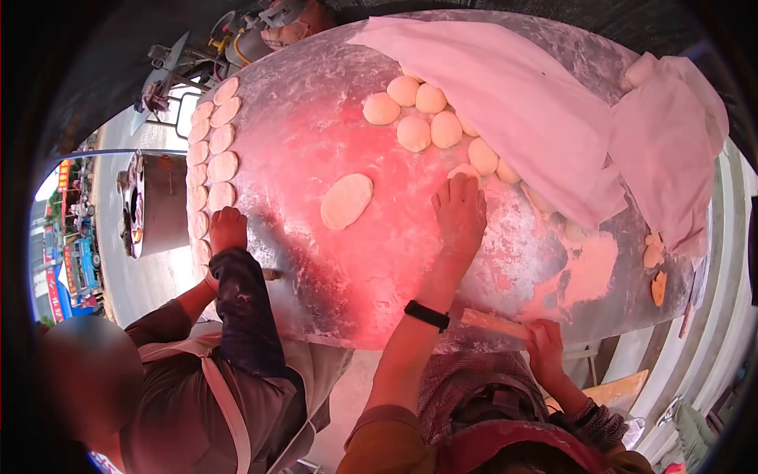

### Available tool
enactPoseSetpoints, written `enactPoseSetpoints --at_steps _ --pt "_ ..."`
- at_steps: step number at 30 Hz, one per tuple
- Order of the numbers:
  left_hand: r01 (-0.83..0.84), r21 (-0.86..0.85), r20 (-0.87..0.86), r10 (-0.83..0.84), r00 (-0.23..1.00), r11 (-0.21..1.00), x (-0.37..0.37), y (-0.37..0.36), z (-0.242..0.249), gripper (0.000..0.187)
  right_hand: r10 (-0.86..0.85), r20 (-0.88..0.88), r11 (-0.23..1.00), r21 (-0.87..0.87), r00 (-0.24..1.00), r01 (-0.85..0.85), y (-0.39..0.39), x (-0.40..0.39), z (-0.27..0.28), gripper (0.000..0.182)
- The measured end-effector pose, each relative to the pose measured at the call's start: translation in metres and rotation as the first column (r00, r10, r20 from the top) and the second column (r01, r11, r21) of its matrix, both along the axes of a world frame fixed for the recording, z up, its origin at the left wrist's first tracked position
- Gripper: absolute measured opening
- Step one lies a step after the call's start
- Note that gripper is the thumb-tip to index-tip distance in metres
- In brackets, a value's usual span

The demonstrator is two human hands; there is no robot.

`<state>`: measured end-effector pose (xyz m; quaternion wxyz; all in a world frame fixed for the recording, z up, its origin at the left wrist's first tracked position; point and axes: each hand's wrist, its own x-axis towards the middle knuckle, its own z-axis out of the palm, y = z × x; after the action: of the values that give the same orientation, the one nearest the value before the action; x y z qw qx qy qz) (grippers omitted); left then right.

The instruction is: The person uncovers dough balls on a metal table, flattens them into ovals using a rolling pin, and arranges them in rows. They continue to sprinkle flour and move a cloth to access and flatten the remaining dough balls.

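My left hand point(460, 212), with a dark band on its wrist, reaches over the floured table point(395, 276). Its fingers are curled on a dough ball point(464, 171) at the near edge of a group of dough balls point(414, 133). Part of that group lies under a pink-looking cloth point(521, 103). Near the table's front edge my right hand point(545, 344) is closed round one end of a wooden rolling pin point(495, 323). A flattened oval of dough point(347, 201) lies to the left of my left hand, apart from it.
At the left a co-worker point(197, 387) leans over the table, one hand point(228, 229) beside rows of flat dough rounds point(223, 166). A metal drum point(162, 201) stands beyond the table's left end. Dough scraps point(658, 288) lie at the right edge.
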<state>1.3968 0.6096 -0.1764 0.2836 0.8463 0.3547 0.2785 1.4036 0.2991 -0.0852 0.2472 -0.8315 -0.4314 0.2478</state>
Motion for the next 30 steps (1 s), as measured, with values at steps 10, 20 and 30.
enactPoseSetpoints --at_steps 10,20,30 --pt "0.054 0.06 -0.109 -0.047 0.993 0.997 -0.028 -0.074 -0.003 0.056 -0.05 -0.12 0.998 0.025 0.992 0.053 -0.037 0.024 0.006 0.03" --pt "0.256 0.039 -0.075 -0.253 0.965 0.966 -0.023 -0.185 -0.022 0.057 -0.057 -0.196 0.996 0.06 0.979 0.07 -0.109 0.058 0.008 0.03" --pt "0.107 0.077 -0.183 -0.091 0.979 0.991 -0.019 -0.236 0.012 0.043 -0.117 -0.22 0.991 0.038 0.969 0.128 -0.155 0.085 0.011 0.033"
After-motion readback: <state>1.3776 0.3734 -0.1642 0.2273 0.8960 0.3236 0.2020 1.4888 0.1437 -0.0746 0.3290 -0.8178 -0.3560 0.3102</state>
